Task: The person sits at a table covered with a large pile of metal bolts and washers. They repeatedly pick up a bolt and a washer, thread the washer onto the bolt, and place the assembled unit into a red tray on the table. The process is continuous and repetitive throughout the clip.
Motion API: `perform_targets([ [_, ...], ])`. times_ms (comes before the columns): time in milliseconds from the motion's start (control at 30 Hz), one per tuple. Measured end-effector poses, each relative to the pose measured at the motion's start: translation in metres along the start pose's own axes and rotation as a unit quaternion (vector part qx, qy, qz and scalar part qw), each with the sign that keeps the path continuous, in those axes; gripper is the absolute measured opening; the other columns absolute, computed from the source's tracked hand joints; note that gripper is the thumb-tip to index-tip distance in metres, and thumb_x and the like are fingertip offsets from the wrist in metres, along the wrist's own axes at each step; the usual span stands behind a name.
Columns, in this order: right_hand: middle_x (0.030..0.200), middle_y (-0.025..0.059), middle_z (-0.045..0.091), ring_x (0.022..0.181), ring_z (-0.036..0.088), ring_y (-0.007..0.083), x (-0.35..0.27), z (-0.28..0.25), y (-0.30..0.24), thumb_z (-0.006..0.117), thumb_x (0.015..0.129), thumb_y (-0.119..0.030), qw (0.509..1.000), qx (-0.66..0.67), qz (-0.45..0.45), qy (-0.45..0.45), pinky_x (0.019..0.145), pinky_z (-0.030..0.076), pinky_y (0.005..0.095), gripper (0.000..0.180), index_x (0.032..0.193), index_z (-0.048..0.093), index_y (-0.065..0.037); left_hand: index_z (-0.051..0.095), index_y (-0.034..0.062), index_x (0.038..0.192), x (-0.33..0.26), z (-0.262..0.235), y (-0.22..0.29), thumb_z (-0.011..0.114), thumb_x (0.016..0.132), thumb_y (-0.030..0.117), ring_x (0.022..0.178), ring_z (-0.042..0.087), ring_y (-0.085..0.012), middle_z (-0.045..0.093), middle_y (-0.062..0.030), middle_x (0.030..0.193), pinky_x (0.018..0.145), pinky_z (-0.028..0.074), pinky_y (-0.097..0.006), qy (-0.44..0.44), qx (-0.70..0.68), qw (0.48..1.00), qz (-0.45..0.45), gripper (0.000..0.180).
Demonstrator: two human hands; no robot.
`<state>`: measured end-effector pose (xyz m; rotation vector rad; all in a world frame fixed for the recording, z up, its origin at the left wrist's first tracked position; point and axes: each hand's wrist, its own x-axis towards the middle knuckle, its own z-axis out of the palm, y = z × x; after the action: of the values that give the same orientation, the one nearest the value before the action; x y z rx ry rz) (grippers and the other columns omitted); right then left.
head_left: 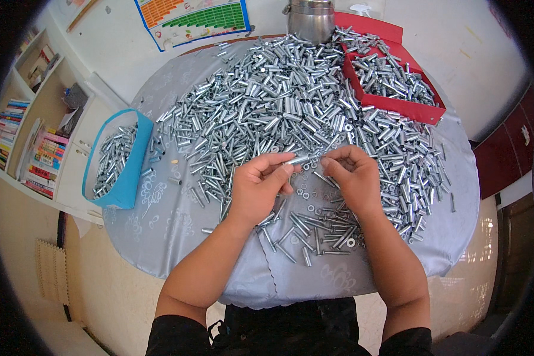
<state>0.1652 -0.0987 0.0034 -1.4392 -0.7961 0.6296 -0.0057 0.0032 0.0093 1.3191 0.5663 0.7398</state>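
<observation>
My left hand (pixel 258 185) is closed, its thumb and fingertips pinching a shiny metal sleeve (pixel 301 159) that lies level above the pile. My right hand (pixel 355 177) is closed in a pinch at the sleeve's right end; whatever small part is between those fingertips is hidden. Beneath and beyond both hands spreads a large heap of metal sleeves and bolts (pixel 267 89). Between my forearms lie loose bolts (pixel 332 228), along with several nuts and washers (pixel 351 242).
A silver cloth covers the round table (pixel 142 237). At the left stands a blue fabric bin (pixel 130 169) of metal parts. A red box (pixel 391 104), also filled, sits at the far right beside a steel canister (pixel 311 21). Left of the table is a bookshelf (pixel 59 130).
</observation>
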Motion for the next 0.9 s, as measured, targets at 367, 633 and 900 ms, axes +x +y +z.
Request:
perform_targets([
  [367, 0.086, 0.0089, 0.069, 0.079, 0.067, 0.0133, -0.0029, 0.0006, -0.0042, 0.067, 0.087, -0.003, 0.996, 0.066, 0.019, -0.058, 0.071, 0.052, 0.0248, 0.009, 0.094, 0.064, 0.003, 0.065, -0.0015, 0.112, 0.0003, 0.0018, -0.0028, 0.060, 0.092, 0.002, 0.064, 0.061, -0.0098, 0.072, -0.0104, 0.095, 0.058, 0.051, -0.022, -0.017, 0.011, 1.000, 0.006, 0.022],
  [633, 0.087, 0.0086, 0.069, 0.080, 0.067, 0.0132, -0.0044, 0.0028, -0.0037, 0.067, 0.087, -0.002, 0.994, 0.084, 0.007, -0.073, 0.073, 0.052, 0.0251, 0.013, 0.099, 0.064, 0.003, 0.065, -0.0016, 0.112, 0.0004, 0.0021, -0.0038, 0.060, 0.092, 0.003, 0.062, 0.061, -0.0097, 0.072, -0.0101, 0.095, 0.057, 0.050, -0.022, -0.012, 0.012, 1.000, 0.002, 0.021],
  [900, 0.092, 0.0073, 0.069, 0.083, 0.066, 0.0125, -0.0031, 0.0011, -0.0025, 0.066, 0.088, -0.002, 0.993, 0.089, 0.005, -0.080, 0.074, 0.052, 0.0250, 0.015, 0.102, 0.065, 0.002, 0.065, -0.0014, 0.112, 0.0004, 0.0033, -0.0053, 0.061, 0.092, 0.003, 0.062, 0.062, -0.0104, 0.072, -0.0104, 0.095, 0.057, 0.051, -0.022, -0.011, 0.014, 1.000, -0.011, 0.021],
])
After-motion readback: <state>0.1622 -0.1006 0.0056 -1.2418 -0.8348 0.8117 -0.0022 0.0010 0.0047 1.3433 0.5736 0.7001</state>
